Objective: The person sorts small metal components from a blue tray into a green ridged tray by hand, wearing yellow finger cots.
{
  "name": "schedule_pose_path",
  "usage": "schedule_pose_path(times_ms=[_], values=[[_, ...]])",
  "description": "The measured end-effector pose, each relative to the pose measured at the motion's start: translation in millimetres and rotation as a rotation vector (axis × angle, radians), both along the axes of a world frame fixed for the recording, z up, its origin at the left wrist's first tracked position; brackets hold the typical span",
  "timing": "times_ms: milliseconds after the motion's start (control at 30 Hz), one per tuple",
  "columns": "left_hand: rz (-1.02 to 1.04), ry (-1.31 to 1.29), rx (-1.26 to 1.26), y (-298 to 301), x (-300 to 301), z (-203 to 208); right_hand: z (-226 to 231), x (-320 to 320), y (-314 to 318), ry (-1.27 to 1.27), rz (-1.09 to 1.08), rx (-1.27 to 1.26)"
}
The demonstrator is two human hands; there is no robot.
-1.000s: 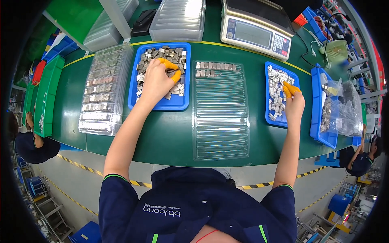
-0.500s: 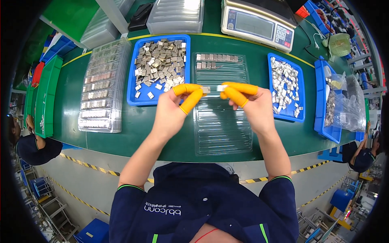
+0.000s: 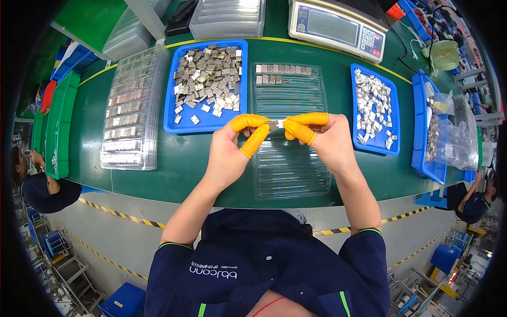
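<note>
Yellow finger cots cover the thumb and forefinger of both hands. My left hand (image 3: 232, 145) pinches a small grey metal connector shell (image 3: 273, 126). From the other side, my right hand (image 3: 327, 140) pinches a small white plastic piece (image 3: 281, 123), end to end with the shell; whether one sits inside the other cannot be made out. Both are held above a clear ribbed plastic tray (image 3: 291, 174), whose far end holds two short rows of metal shells (image 3: 282, 69). Left of it, a blue tray (image 3: 170, 113) holds many loose metal shells; a blue tray (image 3: 376, 149) of white pieces lies right.
A stack of filled clear trays (image 3: 129, 108) stands at the left, beside a green bin (image 3: 63, 127). Behind are a weighing scale (image 3: 338, 29) and clear trays (image 3: 227, 18). A blue bin (image 3: 430, 169) with plastic bags is far right. Other people work at both sides.
Both hands have come closer together and slightly nearer to me. The gap between the metal shell and the white piece has closed, and they now meet.
</note>
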State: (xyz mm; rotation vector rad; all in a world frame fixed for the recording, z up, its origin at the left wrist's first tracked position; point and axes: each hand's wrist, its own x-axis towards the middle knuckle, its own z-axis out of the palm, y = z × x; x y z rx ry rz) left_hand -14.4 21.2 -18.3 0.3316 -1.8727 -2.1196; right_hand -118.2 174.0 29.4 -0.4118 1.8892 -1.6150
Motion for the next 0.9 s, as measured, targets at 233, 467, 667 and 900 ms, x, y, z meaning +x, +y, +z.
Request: schedule_pose_path(times_ms=[233, 467, 667, 900], values=[[-0.159, 0.005, -0.284, -11, 2, 14, -8, -2, 5, -0.153, 0.142, -0.093], [-0.34, 0.156, -0.351, -12, 8, 27, -4, 10, 11, -0.268, 0.225, -0.185], [-0.353, 0.189, -0.522, -14, 8, 47, 1, 11, 12, -0.413, 0.241, -0.173], [-0.244, 0.124, -0.378, -6, -5, 28, 2, 10, 2, 0.034, 0.103, -0.088]])
